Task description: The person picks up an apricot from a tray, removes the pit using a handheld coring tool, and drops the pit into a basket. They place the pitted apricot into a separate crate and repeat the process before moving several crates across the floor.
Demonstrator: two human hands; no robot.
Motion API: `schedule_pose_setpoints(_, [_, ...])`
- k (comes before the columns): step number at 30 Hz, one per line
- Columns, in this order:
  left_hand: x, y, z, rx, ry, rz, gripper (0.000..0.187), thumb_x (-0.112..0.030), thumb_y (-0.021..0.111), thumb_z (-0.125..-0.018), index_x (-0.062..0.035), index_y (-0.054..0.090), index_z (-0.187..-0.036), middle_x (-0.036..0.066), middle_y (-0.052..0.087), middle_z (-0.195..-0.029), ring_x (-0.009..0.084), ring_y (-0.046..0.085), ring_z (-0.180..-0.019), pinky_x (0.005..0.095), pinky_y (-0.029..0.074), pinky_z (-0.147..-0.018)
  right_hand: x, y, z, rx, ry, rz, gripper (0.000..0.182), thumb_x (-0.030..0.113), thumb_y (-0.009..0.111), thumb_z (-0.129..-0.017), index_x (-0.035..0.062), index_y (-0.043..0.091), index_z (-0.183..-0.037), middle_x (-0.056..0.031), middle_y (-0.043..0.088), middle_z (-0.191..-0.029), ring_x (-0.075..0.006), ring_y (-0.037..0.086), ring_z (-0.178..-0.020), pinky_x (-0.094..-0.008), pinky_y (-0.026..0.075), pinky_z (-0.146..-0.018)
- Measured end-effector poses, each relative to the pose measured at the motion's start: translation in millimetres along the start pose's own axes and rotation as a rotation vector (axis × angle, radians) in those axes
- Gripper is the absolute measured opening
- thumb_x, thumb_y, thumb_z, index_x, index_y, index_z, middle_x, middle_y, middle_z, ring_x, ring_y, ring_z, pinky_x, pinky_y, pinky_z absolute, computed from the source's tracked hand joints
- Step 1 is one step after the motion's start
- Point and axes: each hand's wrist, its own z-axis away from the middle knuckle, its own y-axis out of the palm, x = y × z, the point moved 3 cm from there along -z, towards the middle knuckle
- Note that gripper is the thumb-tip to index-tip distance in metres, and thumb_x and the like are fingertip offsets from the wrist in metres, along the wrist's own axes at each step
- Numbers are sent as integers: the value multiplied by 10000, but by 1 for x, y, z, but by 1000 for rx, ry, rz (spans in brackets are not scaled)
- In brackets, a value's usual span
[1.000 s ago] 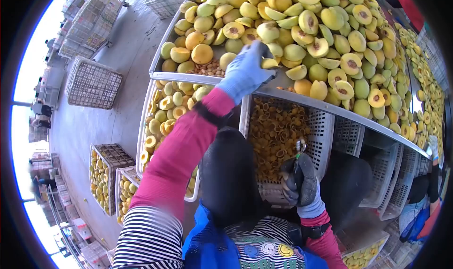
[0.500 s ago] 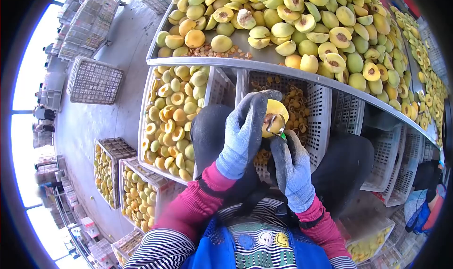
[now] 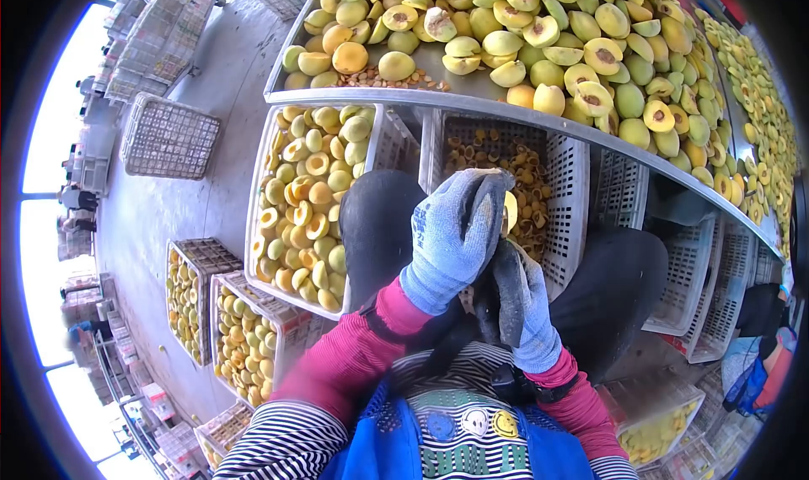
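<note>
My left hand [image 3: 453, 235], in a blue knit glove with a dark palm, is closed around a yellow peach half [image 3: 510, 213]. Most of the fruit is covered by the glove, and only its right edge shows. Just below it, my right hand [image 3: 529, 311] is closed, fingertips close up against the left hand. The small metal pitting tool it gripped a moment ago is now hidden by the fingers. Both hands are above my lap, in front of a crate [image 3: 570, 210] holding dark pits and scraps.
A metal table [image 3: 472, 101] heaped with peach halves runs across the front, with loose kernels [image 3: 392, 82] near its edge. Left of my knee stands a crate [image 3: 253, 252] of peach halves. More crates [image 3: 171, 139] stand on the floor at left. Another person [image 3: 763, 353] sits at far right.
My left hand has turned over the peach half, hiding its cut face. My right hand has drawn slightly lower, and the tool's metal loop has gone out of sight.
</note>
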Motion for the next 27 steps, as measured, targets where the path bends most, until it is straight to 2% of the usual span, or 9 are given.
schedule_pose_setpoints(1, [-1, 0, 0, -7, 45, -32, 228, -80, 501, -877, 40, 612, -1036, 177, 658, -934, 291, 664, -861, 327, 512, -740, -2, 2, -2, 1, 0, 0, 262, 195, 466, -977, -10, 535, -1125, -35, 602, -813, -44, 497, -657, -199, 399, -572])
schedule_pose_setpoints(3, [1, 3, 3, -40, 15, 44, 233, -77, 504, -874, 38, 611, -1046, 178, 657, -943, 296, 663, -865, 329, 512, -749, 8, 6, -4, -57, -454, 398, 244, 200, 465, -979, -7, 544, -1080, -37, 596, -781, -64, 508, -591, -217, 402, -523])
schedule_pose_setpoints(10, [-2, -3, 7, -98, 102, -28, 248, -68, 486, -875, 34, 603, -1069, 172, 656, -967, 311, 658, -881, 339, 512, -776, 19, 16, 0, -85, -423, 443, 234, 216, 459, -982, -2, 544, -990, -21, 554, -673, -75, 489, -506, -226, 378, -445])
schedule_pose_setpoints(12, [-3, -3, 6, -32, 62, 2, 263, -100, 464, -895, 52, 599, -1063, 173, 658, -973, 272, 656, -890, 321, 498, -794, 12, 14, 0, 53, 96, -65, 301, 289, 435, -990, 16, 539, -920, -12, 509, -594, -88, 437, -401, -228, 331, -352])
schedule_pose_setpoints(17, [2, -2, 1, 279, -41, 222, 311, -177, 453, -939, 52, 578, -1110, 125, 645, -934, 158, 633, -832, 269, 520, -720, 9, 7, 13, 385, 486, -627, 497, 511, 398, -956, 37, 544, -914, -30, 434, -514, -78, 344, -310, -208, 267, -271])
schedule_pose_setpoints(19, [16, 12, 9, 369, -521, 673, 342, -224, 504, -939, 47, 548, -1142, 73, 602, -925, 110, 586, -818, 262, 521, -709, 15, 16, 18, 585, 700, -1102, 475, 509, 374, -961, 65, 520, -875, -9, 448, -508, -77, 380, -328, -199, 322, -286])
schedule_pose_setpoints(23, [26, 24, 11, 130, -671, 688, 301, -257, 508, -964, 0, 586, -1100, 35, 618, -912, 101, 594, -796, 242, 501, -751, 15, 17, 6, 712, 440, -1202, 417, 476, 349, -974, 108, 418, -790, 13, 418, -488, -56, 393, -322, -197, 339, -270])
schedule_pose_setpoints(26, [38, -21, 20, 4, -428, 255, 324, -342, 504, -950, -44, 578, -1054, 40, 605, -820, 149, 612, -769, 285, 510, -700, 21, -2, -8, 735, 316, -1338, 424, 485, 360, -973, 77, 423, -878, 2, 428, -523, -68, 424, -358, -206, 356, -304])
schedule_pose_setpoints(27, [38, -47, 14, -78, -197, 1, 310, -211, 543, -883, -27, 528, -1133, 85, 608, -890, 201, 619, -791, 315, 512, -714, 14, -11, -11, 626, 353, -1289, 433, 474, 322, -985, 63, 432, -902, -9, 445, -532, -70, 408, -349, -213, 352, -303])
